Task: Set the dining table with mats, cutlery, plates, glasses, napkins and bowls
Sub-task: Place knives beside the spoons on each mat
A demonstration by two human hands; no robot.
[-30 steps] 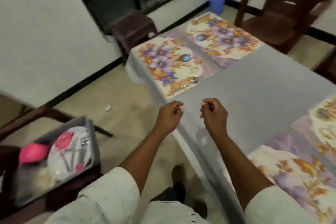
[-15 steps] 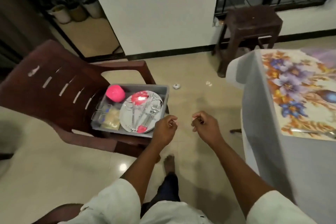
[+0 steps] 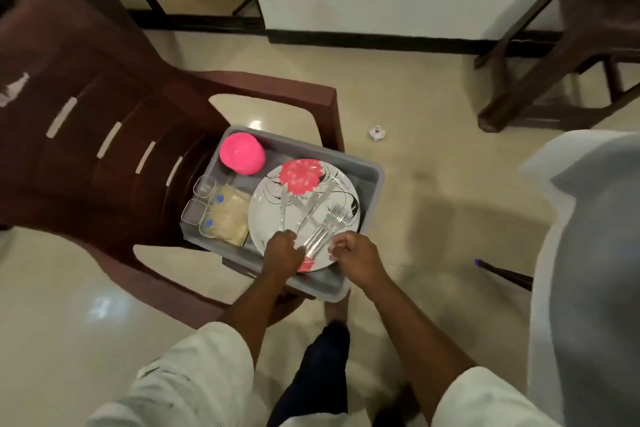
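Both hands over the near edge of the plate (image 3: 304, 208), which sits in a grey tub (image 3: 372, 180) on the seat of a brown plastic chair (image 3: 114, 135). Left hand (image 3: 282, 253) is curled down at the handle ends of the cutlery; fingers look closed around the forks (image 3: 329, 229) or a knife, can't tell which. Right hand (image 3: 356, 258) is just beside it, fingers pinched together near the fork handles; whether it actually grips one is hidden. Knives (image 3: 304, 201) lie crossed on the plate, forks alongside them, tines pointing away from the person. Left of the plate in the tub: a stack of beige napkins (image 3: 228, 218), clear glasses (image 3: 201, 198), and further back a pink bowl (image 3: 242, 152). Table corner with grey cloth (image 3: 588, 253) is at the right, apart from the chair. Dark wooden stool (image 3: 561, 55) against the far wall.
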